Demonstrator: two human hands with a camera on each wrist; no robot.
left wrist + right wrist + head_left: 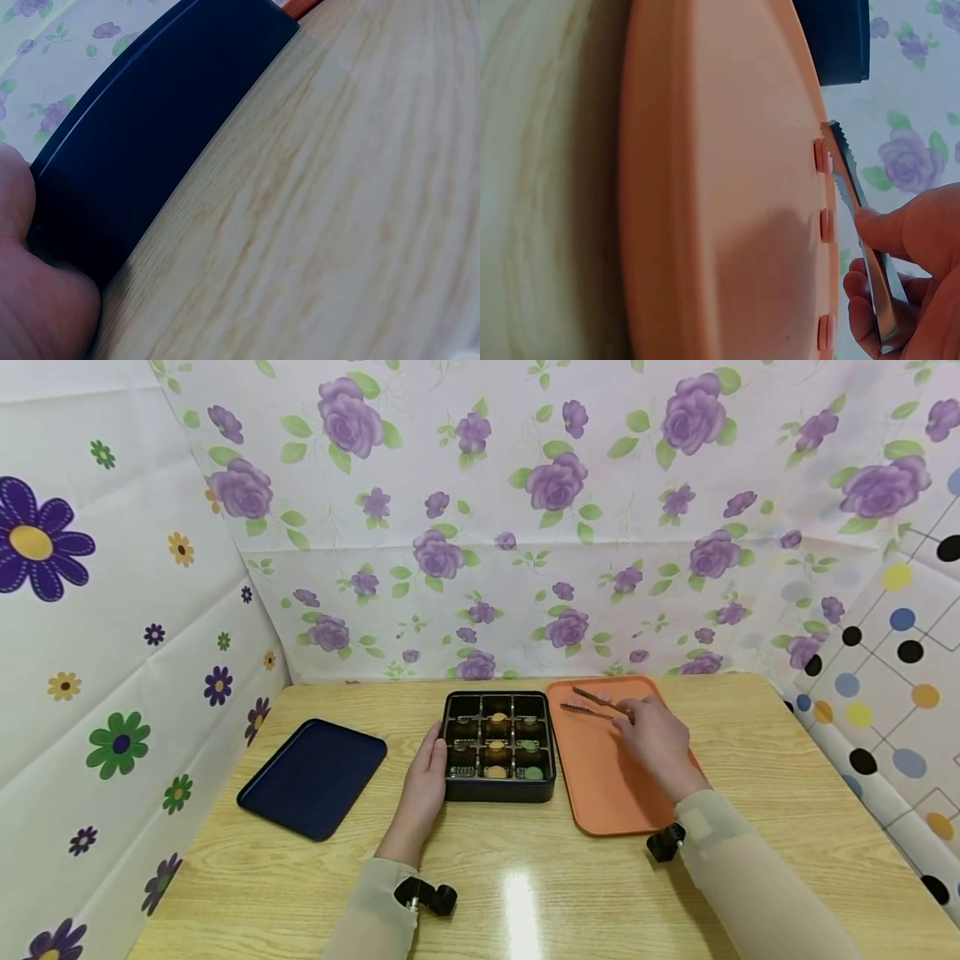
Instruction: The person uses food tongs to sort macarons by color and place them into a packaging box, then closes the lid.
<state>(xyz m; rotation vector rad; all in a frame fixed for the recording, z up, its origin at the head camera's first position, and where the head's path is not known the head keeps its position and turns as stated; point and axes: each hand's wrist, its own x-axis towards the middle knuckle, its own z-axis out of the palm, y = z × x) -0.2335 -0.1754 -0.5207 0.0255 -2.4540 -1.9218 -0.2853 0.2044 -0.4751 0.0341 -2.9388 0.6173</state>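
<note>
Dark divided box: on the table, orange pieces down its middle column, green ones down its right.
Left hand: fingers extended, touching the box's left wall.
Right hand: right of the box, gripping metal tongs, tips apart.
Orange tray: right of the box, beneath the tongs.
Navy tray: left of the box.

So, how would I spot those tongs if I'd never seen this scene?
On the wooden table, find the orange tray, right of the dark divided box. Over the tray's far half, the right hand holds the tongs. Unlike the broad tray and box, they are slim, with two arms and toothed tips.
</note>
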